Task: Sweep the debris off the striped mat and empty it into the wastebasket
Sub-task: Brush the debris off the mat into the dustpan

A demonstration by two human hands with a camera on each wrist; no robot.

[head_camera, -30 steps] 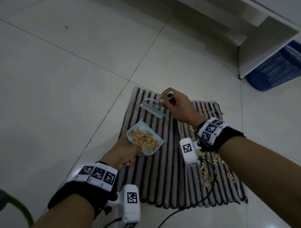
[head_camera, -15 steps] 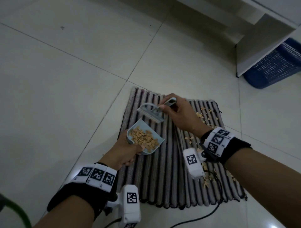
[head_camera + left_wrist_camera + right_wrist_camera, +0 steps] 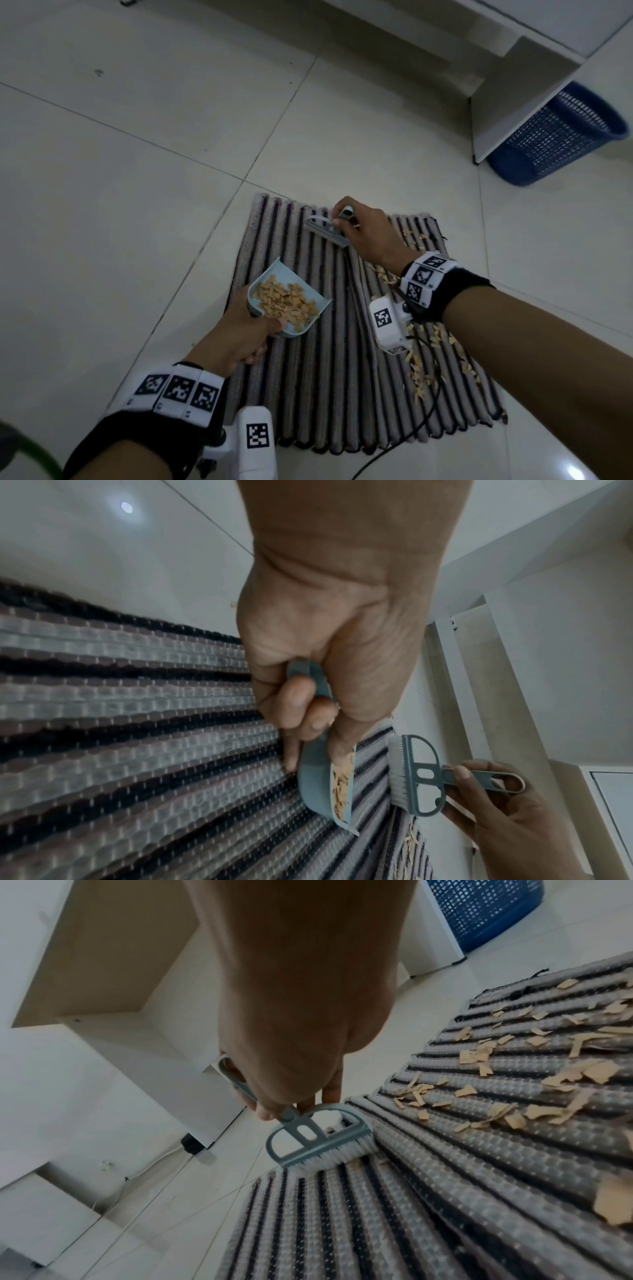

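Note:
A striped mat [image 3: 329, 370] lies on the tiled floor, with tan debris flakes [image 3: 424, 363] scattered along its right side. My left hand [image 3: 239, 332] grips the handle of a small light-blue dustpan [image 3: 305, 329] heaped with flakes [image 3: 284, 301], held at the mat's left part; the grip shows in the left wrist view [image 3: 304, 704]. My right hand [image 3: 363, 233] holds a grey hand brush [image 3: 325, 233] by its handle near the mat's far edge, its bristles [image 3: 325, 1158] on the mat. A blue mesh wastebasket [image 3: 555, 137] stands at the far right.
White furniture [image 3: 513, 85] stands at the back right, its panel right beside the wastebasket [image 3: 486, 909]. A black cable [image 3: 404, 448] trails over the mat's near edge. A power cord [image 3: 150, 1169] lies on the floor by the furniture.
My right hand carried the brush away from the dustpan toward the mat's far edge and turned its bristles down onto the mat. The dustpan stayed roughly in place in my left hand.

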